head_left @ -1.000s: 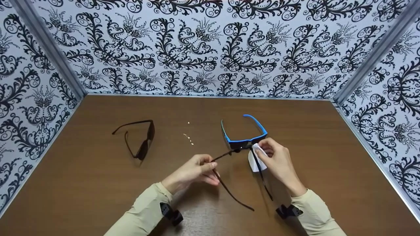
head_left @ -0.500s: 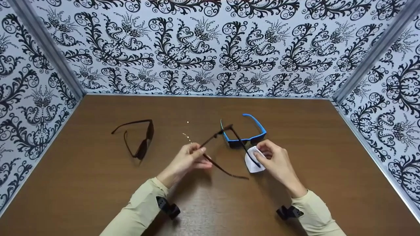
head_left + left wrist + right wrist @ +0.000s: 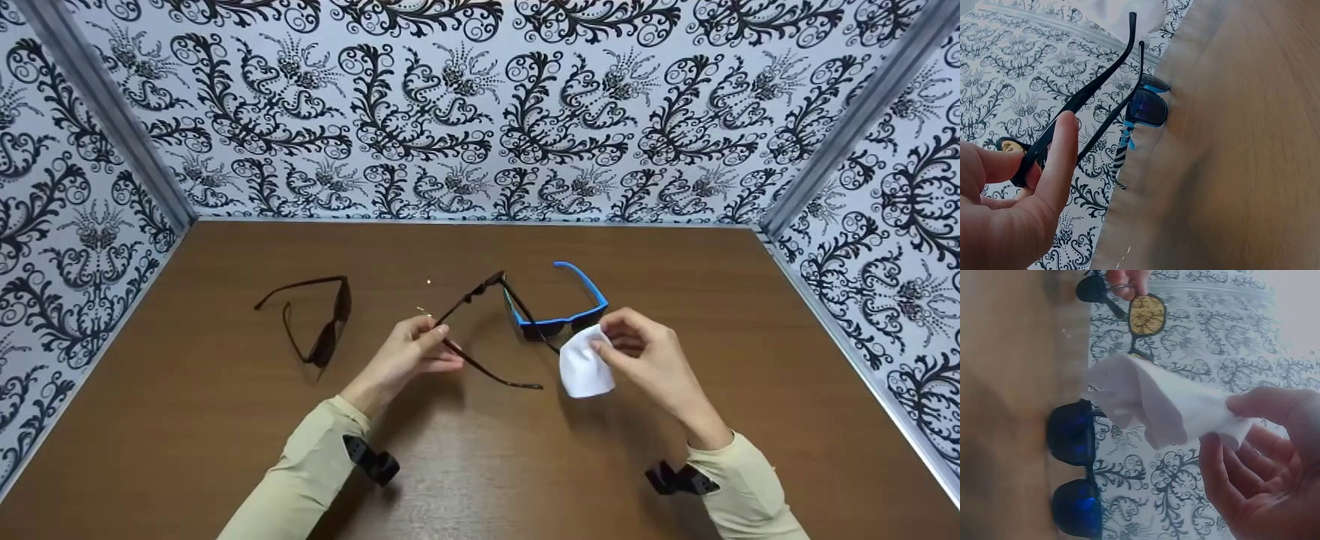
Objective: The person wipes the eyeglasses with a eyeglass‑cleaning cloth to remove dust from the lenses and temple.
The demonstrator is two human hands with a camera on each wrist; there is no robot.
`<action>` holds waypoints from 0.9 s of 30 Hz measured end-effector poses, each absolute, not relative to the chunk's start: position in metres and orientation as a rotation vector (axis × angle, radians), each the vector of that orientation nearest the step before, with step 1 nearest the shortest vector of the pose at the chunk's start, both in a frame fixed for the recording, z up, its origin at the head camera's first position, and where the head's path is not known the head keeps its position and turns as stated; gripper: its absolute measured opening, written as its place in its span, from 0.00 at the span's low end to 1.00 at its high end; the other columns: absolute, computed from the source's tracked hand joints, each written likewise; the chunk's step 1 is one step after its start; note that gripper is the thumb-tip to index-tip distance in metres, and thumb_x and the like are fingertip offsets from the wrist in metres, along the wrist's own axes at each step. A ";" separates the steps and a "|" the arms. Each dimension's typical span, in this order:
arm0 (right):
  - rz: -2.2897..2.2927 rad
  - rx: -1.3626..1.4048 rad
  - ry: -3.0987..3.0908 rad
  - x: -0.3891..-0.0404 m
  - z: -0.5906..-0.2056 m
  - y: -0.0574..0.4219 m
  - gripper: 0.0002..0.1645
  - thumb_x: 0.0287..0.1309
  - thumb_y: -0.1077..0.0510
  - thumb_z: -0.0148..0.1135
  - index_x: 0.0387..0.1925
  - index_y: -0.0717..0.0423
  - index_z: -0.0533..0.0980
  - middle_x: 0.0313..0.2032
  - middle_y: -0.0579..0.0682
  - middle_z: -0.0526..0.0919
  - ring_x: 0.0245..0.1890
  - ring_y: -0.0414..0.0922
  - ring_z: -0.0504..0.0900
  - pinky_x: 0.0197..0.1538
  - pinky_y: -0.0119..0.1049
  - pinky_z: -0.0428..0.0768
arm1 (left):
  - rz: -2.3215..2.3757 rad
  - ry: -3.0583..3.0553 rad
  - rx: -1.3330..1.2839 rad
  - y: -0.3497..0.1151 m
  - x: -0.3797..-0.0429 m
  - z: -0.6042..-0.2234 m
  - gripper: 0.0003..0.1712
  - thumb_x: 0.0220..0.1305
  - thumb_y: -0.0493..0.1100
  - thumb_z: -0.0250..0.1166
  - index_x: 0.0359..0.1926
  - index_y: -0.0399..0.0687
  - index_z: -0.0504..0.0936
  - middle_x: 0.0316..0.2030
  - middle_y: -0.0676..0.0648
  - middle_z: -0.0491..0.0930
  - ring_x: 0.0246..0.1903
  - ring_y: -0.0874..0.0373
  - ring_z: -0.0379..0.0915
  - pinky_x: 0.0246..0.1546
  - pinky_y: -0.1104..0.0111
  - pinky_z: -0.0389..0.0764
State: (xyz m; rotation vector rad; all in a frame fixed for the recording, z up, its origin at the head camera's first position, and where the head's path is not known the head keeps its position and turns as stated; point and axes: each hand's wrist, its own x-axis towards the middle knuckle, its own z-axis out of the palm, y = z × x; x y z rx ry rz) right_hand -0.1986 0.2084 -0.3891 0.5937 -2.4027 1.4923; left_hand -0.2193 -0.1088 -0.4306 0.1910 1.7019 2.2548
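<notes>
My left hand (image 3: pixel 405 352) pinches a pair of dark-framed glasses (image 3: pixel 480 366) near one hinge, holding them off the table with their temples spread. Yellow lenses (image 3: pixel 1147 315) show in the right wrist view. A small white cloth (image 3: pixel 585 367) hangs from my right hand (image 3: pixel 652 356), pinched between thumb and fingers just right of the glasses. Behind both hands, blue-and-black sunglasses (image 3: pixel 559 323) stand on the table with temples open. One temple of the held glasses crosses in front of them in the head view.
Another pair of dark sunglasses (image 3: pixel 330 337) lies on the left of the brown table (image 3: pixel 480 487), temples open. Small pale flecks (image 3: pixel 428 282) dot the tabletop near the centre. Patterned walls (image 3: pixel 480 112) close off the back and sides.
My left hand has moved left and back with the glasses, turning them. My right hand stayed near its place, and its cloth has come away from the frame and hangs looser.
</notes>
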 end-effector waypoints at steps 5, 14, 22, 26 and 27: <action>1.386 0.817 -2.474 -0.204 -0.401 0.203 0.10 0.48 0.73 0.69 0.32 0.64 0.76 0.30 0.51 0.81 0.29 0.42 0.81 0.32 0.31 0.82 | 2.181 1.693 0.238 -0.110 -0.218 -0.426 0.04 0.73 0.32 0.49 0.39 0.32 0.66 0.34 0.35 0.78 0.31 0.48 0.82 0.43 0.56 0.82; 1.225 0.879 -2.574 -0.210 -0.423 0.192 0.13 0.45 0.77 0.67 0.27 0.62 0.74 0.28 0.49 0.80 0.25 0.41 0.80 0.28 0.32 0.82 | 2.048 1.689 0.244 -0.109 -0.214 -0.419 0.06 0.71 0.31 0.51 0.40 0.28 0.66 0.30 0.36 0.79 0.28 0.49 0.82 0.40 0.57 0.83; 1.022 0.785 -2.469 -0.214 -0.424 0.186 0.16 0.41 0.78 0.68 0.26 0.59 0.73 0.27 0.47 0.77 0.25 0.40 0.78 0.26 0.32 0.80 | 1.959 1.644 0.340 -0.099 -0.204 -0.413 0.04 0.70 0.31 0.52 0.38 0.30 0.69 0.29 0.36 0.79 0.26 0.51 0.82 0.35 0.61 0.84; 0.944 0.727 -2.389 -0.216 -0.424 0.187 0.16 0.40 0.79 0.67 0.26 0.60 0.74 0.27 0.48 0.77 0.27 0.41 0.79 0.26 0.32 0.80 | 1.925 1.629 0.384 -0.094 -0.200 -0.411 0.06 0.70 0.31 0.53 0.34 0.31 0.70 0.28 0.36 0.80 0.25 0.52 0.82 0.35 0.61 0.84; 0.931 0.719 -2.371 -0.216 -0.424 0.187 0.16 0.41 0.79 0.67 0.26 0.60 0.73 0.27 0.48 0.77 0.27 0.41 0.79 0.26 0.32 0.81 | 1.915 1.625 0.398 -0.092 -0.199 -0.411 0.06 0.70 0.32 0.53 0.34 0.32 0.70 0.28 0.37 0.79 0.26 0.52 0.82 0.35 0.61 0.84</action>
